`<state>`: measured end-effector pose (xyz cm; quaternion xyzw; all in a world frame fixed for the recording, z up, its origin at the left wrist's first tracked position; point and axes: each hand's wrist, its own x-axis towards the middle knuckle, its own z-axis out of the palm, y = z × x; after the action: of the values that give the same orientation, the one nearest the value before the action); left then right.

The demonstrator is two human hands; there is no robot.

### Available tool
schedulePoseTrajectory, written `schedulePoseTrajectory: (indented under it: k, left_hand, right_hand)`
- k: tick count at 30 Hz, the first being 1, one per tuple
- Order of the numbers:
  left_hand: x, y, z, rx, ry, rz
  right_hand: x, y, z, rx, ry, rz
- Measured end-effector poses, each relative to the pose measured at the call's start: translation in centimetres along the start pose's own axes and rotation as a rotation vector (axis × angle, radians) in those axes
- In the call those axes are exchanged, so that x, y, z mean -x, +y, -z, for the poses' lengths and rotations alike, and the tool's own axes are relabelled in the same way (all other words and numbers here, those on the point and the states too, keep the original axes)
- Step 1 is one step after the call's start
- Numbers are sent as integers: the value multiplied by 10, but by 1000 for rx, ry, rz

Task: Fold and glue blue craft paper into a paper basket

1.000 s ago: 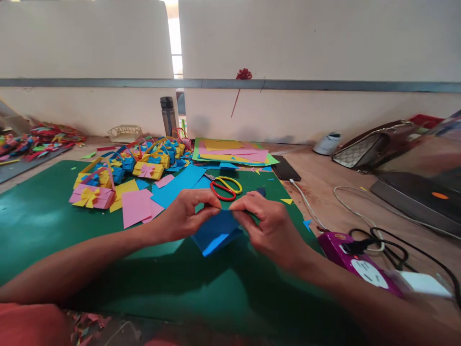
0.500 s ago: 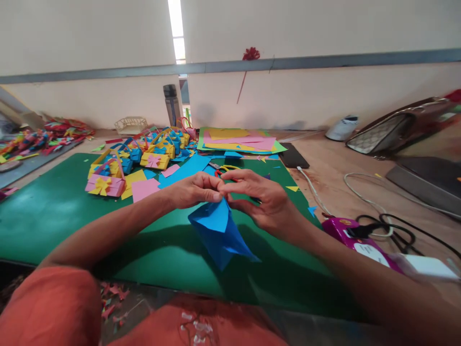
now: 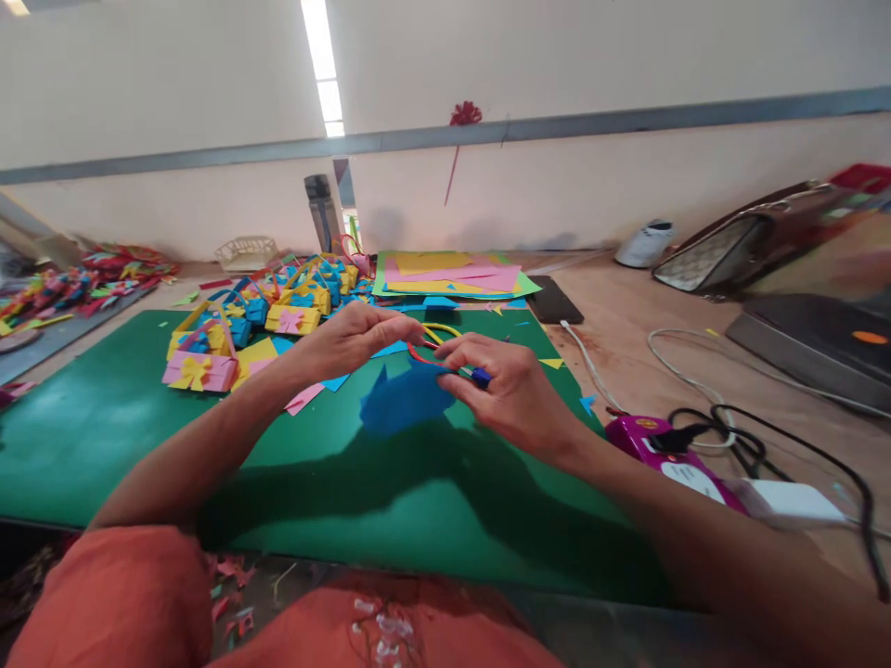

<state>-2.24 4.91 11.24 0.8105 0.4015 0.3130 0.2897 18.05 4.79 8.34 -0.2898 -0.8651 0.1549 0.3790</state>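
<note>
A folded piece of blue paper (image 3: 404, 404) hangs above the green mat (image 3: 313, 501), with one pointed flap standing up on its left. My right hand (image 3: 505, 380) pinches its right edge between thumb and fingers. Close above the paper, my left hand (image 3: 366, 339) is closed, thumb laid along the bent fingers; whatever its fingertips hold is hidden. Just behind the fingertips show the yellow and red handles of a pliers-like tool (image 3: 442, 329), partly covered. A small dark blue object (image 3: 481, 378) appears beside my right fingers; its kind is unclear.
Small paper baskets (image 3: 201, 368) in pink, yellow and blue crowd the mat's back left. Coloured paper sheets (image 3: 452, 274) are stacked behind, beside a dark phone (image 3: 555, 300). To the right lie a purple power strip (image 3: 644, 436), cables and a white adapter (image 3: 794, 501).
The blue paper has been turned and lifted, now showing a broader, rounder side. My left hand has shifted up and left, its thumb apart from my right fingers. The view has shifted slightly.
</note>
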Motion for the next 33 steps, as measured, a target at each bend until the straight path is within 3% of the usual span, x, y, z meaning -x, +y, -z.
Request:
schedulePoseTrajectory:
  k: [4,8,18,28,31,33]
  left_hand:
    - [9,7,-8,-202,-19,-37]
    - [11,-3,-27,-308,34,-171]
    - [14,-22,-31,-202,94,-256]
    - [19,-22,-34,-300,77,-218]
    - [19,-20,-25,-299,88,-188]
    - [18,-20,-18,-270,138,-172]
  right_hand:
    - [7,5,-9,95,51,-48]
    - [14,7,-18,112,116,48]
    - [16,20,-31,115,103,113]
    - [18,19,-33,243,46,193]
    - [15,16,-24,285,32,198]
    - [11,16,-11,375,-9,129]
